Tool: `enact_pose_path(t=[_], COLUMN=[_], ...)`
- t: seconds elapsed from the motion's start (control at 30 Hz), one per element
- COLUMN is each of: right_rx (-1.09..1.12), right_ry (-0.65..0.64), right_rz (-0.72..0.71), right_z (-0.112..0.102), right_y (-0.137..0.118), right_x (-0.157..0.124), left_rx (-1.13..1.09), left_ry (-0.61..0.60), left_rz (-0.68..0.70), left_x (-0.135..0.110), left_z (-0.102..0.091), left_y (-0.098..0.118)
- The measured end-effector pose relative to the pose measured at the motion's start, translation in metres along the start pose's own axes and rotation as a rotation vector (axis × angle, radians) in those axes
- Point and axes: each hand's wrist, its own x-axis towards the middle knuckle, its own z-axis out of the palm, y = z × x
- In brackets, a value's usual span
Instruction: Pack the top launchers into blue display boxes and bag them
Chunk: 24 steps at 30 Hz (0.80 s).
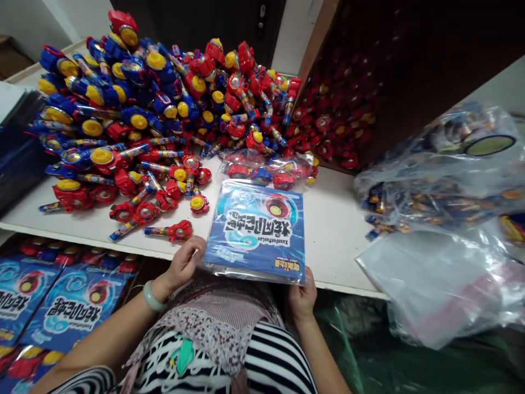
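Observation:
A clear plastic toy package with a blue printed card (256, 227) lies on the front of the white table, its lettering upside down to me. Red and blue spinning-top toys (262, 174) show through its film at the far end. My left hand (189, 261) pinches the near left corner, thumb and fingers closed. At the near right corner, my right hand (302, 294) is closed on the package edge, its fingertips partly hidden beneath. One loose red toy with a tube handle (174, 232) lies just left of the package.
A big heap of red, blue and yellow toys (139, 115) covers the table's back left. A brown carton (320, 38) spills red toys. Clear bags (443, 169) and plastic sleeves (430, 273) lie right. Finished-looking blue card packages (74, 301) sit below left. The table's front edge (340, 287) is near me.

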Motion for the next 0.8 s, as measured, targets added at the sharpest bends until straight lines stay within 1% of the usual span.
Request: enact_pose_path(t=[0.1,0.13,0.2,0.27,0.37,0.47,0.53,0.57,0.63,0.7,0.8], right_rx=[-0.023,-0.034,-0.07,-0.119,-0.157,-0.152,-0.148,-0.14,-0.11,-0.072,-0.011], right_ry=[-0.015,-0.02,-0.024,-0.011,-0.038,-0.111,-0.096,-0.074,-0.046,-0.053,-0.115], right_rz=[-0.027,-0.033,-0.035,-0.028,-0.038,0.004,0.051,0.056,0.024,-0.01,-0.004], right_z=[0.0,-0.001,-0.003,-0.005,-0.004,0.003,0.006,0.006,0.002,-0.005,-0.013], right_y=[0.003,0.005,0.008,0.011,0.013,0.011,0.008,0.006,0.003,0.001,0.001], right_x=[-0.009,-0.011,-0.014,-0.012,0.006,0.029,0.037,0.038,0.03,0.011,-0.021], left_rx=[0.065,0.099,0.149,0.15,0.109,0.09,0.079,0.071,0.056,0.065,0.095], left_ry=[0.02,0.052,0.127,0.168,0.165,0.15,0.135,0.126,0.09,0.038,-0.115], left_rz=[-0.006,-0.033,-0.136,-0.245,-0.296,-0.353,-0.382,-0.379,-0.327,-0.243,-0.13], left_x=[-0.02,-0.024,-0.026,-0.021,-0.005,0.01,0.013,0.011,0.001,-0.012,-0.029], left_z=[-0.003,-0.001,0.005,0.014,0.024,0.026,0.024,0.022,0.017,0.011,-0.001], left_y=[-0.008,-0.012,-0.019,-0.022,-0.022,-0.021,-0.022,-0.023,-0.024,-0.023,-0.016])
